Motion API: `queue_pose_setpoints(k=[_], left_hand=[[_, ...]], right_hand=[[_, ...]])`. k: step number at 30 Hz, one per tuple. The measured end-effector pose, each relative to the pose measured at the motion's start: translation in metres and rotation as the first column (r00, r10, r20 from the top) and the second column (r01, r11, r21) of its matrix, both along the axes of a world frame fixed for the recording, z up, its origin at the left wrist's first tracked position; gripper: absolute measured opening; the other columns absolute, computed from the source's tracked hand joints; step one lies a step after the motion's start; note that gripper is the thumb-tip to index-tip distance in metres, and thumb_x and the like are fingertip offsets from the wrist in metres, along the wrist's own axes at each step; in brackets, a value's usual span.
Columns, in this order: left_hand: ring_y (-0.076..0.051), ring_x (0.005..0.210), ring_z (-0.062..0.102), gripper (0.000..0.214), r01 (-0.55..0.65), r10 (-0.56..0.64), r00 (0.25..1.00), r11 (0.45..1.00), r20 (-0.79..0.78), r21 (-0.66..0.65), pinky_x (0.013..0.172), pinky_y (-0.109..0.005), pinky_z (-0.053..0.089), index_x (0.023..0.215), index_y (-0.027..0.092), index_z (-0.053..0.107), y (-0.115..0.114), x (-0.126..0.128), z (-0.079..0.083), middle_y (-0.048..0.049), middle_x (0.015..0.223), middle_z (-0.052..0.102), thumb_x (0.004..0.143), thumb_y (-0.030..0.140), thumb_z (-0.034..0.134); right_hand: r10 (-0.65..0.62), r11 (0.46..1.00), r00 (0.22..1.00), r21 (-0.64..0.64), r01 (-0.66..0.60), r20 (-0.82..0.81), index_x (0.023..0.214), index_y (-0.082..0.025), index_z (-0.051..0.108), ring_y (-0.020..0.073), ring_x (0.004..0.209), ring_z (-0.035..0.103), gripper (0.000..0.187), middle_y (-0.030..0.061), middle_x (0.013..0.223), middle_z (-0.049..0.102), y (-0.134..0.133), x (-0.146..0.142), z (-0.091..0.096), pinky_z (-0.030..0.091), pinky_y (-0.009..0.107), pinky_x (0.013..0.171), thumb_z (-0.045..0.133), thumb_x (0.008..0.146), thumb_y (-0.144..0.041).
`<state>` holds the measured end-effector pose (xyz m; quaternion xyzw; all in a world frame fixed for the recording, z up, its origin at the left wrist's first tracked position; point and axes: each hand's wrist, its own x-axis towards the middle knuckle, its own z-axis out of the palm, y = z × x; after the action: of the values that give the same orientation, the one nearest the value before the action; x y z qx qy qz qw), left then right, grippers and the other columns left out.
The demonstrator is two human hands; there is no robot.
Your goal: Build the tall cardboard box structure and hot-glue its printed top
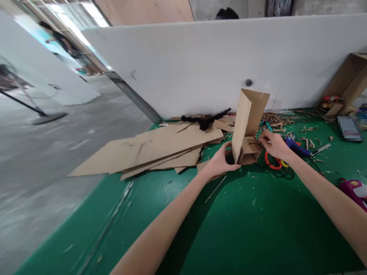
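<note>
A cardboard structure [241,126] stands upright on the green table [258,221], with a tall folded panel above a small open box section [250,151]. My left hand [222,162] is wrapped around its lower left side, thumb at the front bottom edge. At the right of the box section, my right hand [271,142] is closed in a pinch. A thin dark cord-like strand runs from its fingertips across the box opening; its far end is hidden. Just below my right hand lie orange-handled scissors [273,161] and a blue tool [296,147] that looks like a glue gun.
Flat cardboard sheets [160,147] are stacked at the left, with a black cloth-like item [205,121] behind them. A white partition [183,68] borders the back. Cardboard scraps [276,119], a blade [321,149], a purple object [354,191] and a cardboard box [348,82] are at the right.
</note>
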<state>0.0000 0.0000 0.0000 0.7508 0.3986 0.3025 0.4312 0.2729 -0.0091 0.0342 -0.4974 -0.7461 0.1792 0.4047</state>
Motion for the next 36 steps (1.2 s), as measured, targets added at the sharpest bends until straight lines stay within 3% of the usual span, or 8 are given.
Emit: queue_pose_setpoints(k=[12,18,21,26,32,36], left_hand=[[-0.042,0.138,0.050,0.101,0.007,-0.003,0.997,0.999,0.083,-0.052,0.115,-0.062,0.041,0.147,0.019,0.040,0.003,0.000,-0.005,-0.0208,0.153,0.047,0.062,0.037,0.091],[-0.040,0.138,0.051,0.096,0.036,-0.008,0.966,0.994,0.258,-0.104,0.114,-0.056,0.044,0.141,0.019,0.046,0.012,-0.001,-0.004,-0.0209,0.153,0.047,0.063,0.052,0.089],[-0.041,0.140,0.049,0.098,0.012,0.027,0.946,0.993,0.324,-0.117,0.118,-0.055,0.040,0.137,0.018,0.050,0.014,-0.001,0.000,-0.0195,0.150,0.051,0.057,0.058,0.091],[-0.042,0.139,0.050,0.097,-0.026,0.085,0.924,0.987,0.373,-0.160,0.118,-0.057,0.039,0.135,0.019,0.053,0.010,-0.002,0.008,-0.0176,0.146,0.057,0.055,0.059,0.091],[-0.042,0.139,0.049,0.095,-0.029,0.109,0.912,0.979,0.396,-0.204,0.120,-0.057,0.037,0.132,0.019,0.055,0.008,-0.002,0.009,-0.0164,0.145,0.058,0.052,0.054,0.094],[-0.043,0.140,0.048,0.099,-0.034,0.124,0.909,0.973,0.398,-0.226,0.120,-0.059,0.036,0.134,0.019,0.055,0.011,-0.003,0.006,-0.0166,0.145,0.058,0.050,0.055,0.094]], right_hand=[[-0.016,0.999,0.998,-0.034,0.014,-0.059,0.079,-0.022,0.055,0.0197,0.068,0.059,0.008,0.0043,0.074,0.065,-0.003,-0.003,0.002,0.043,0.032,0.067,0.051,0.086,-0.022],[-0.002,0.995,0.981,-0.095,-0.017,-0.196,0.097,-0.022,0.060,0.0210,0.088,0.067,0.016,0.0065,0.095,0.071,-0.001,-0.009,0.001,0.052,0.035,0.080,0.050,0.092,-0.034],[0.033,0.986,0.970,-0.149,-0.070,-0.242,0.099,-0.022,0.061,0.0192,0.090,0.070,0.016,0.0062,0.098,0.072,0.001,-0.010,0.001,0.055,0.035,0.082,0.049,0.091,-0.029],[0.077,0.965,0.971,-0.226,-0.129,-0.225,0.089,-0.020,0.064,0.0207,0.085,0.070,0.010,0.0052,0.088,0.072,-0.003,-0.009,0.007,0.056,0.036,0.078,0.057,0.082,-0.021],[0.096,0.960,0.976,-0.240,-0.143,-0.196,0.094,-0.019,0.066,0.0209,0.093,0.068,0.015,0.0062,0.100,0.072,-0.009,-0.011,0.012,0.053,0.037,0.086,0.061,0.080,-0.022],[0.109,0.959,0.976,-0.239,-0.154,-0.191,0.101,-0.019,0.067,0.0190,0.087,0.067,0.018,0.0072,0.102,0.071,-0.008,-0.011,0.010,0.053,0.035,0.080,0.061,0.085,-0.027]])
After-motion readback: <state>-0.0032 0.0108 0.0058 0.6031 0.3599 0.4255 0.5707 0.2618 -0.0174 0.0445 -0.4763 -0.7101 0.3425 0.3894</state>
